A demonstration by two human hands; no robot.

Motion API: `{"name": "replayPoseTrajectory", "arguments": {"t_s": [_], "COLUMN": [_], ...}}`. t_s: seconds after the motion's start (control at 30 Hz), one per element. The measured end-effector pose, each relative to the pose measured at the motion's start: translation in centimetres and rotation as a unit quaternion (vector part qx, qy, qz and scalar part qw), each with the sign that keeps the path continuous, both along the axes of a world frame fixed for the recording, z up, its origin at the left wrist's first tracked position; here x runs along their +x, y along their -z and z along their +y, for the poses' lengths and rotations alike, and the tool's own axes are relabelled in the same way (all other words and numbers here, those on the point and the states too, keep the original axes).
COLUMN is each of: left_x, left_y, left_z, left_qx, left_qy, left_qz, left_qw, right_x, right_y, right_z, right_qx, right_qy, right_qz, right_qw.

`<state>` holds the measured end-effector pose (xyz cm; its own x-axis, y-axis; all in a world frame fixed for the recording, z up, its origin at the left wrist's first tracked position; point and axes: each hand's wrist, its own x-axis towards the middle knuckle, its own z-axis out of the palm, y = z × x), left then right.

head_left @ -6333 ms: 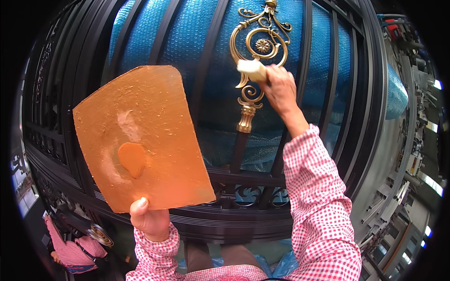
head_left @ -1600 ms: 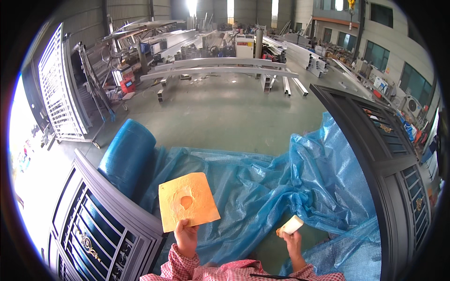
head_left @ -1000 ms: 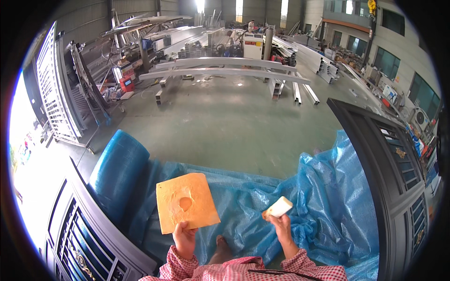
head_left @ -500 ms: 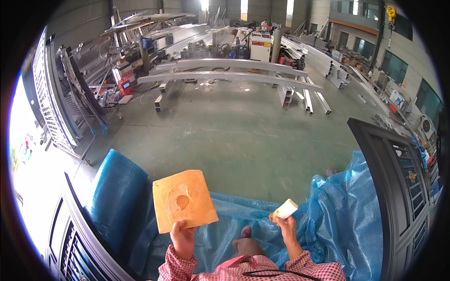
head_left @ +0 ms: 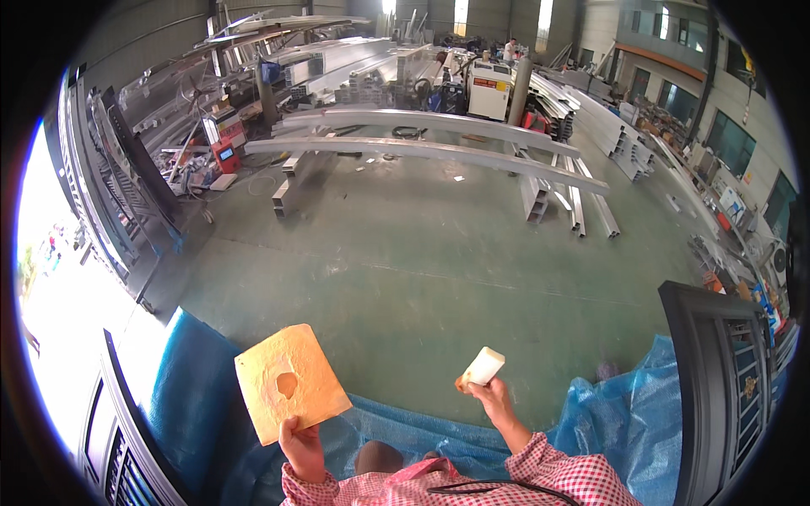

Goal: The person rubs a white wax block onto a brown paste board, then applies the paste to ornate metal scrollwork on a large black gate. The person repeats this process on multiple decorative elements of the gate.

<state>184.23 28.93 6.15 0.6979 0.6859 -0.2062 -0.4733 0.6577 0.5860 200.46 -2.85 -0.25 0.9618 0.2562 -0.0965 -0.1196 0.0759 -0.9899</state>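
Note:
My left hand (head_left: 302, 451) is closed on the lower edge of a square orange-yellow sheet (head_left: 316, 384). The sheet's face looks rough, with a roundish brownish spot at its middle; I cannot tell if that is a hole. On the other side, my right hand (head_left: 498, 406) grips a small whitish block (head_left: 484, 366) with an orange-brown stained end. The block is held up and apart from the sheet. Both forearms wear red-and-white checked sleeves. Below the hands, blue bubble wrap (head_left: 422, 434) lies across the floor.
A roll of blue wrap (head_left: 190, 371) and a dark panelled door (head_left: 126, 438) stand at left, another dark door (head_left: 717, 379) at right. Ahead, long metal beams (head_left: 422, 152) rest on supports. A person (head_left: 510, 49) is far off among metal stock.
The view has shifted, showing more floor ahead. In the picture, the sheet has moved left and slightly down and is more tilted; the block has moved left and slightly up. Both grips stay.

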Motion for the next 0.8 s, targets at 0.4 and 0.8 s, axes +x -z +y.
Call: {"name": "replayPoseTrajectory", "arguments": {"t_s": [0.4, 0.8], "left_x": [20.1, 36.9], "left_y": [2.2, 1.3], "left_z": [12.2, 30.2], "left_qx": [0.009, 0.001], "left_qy": [-0.054, -0.051], "left_qz": [0.027, 0.009], "left_qw": [0.998, 0.999], "right_x": [22.2, 41.9], "right_y": [-0.6, -1.2], "right_z": [18.1, 35.3], "right_qx": [0.057, 0.035], "right_qy": [-0.050, -0.072], "right_qz": [-0.042, -0.031], "right_qw": [0.996, 0.996]}}
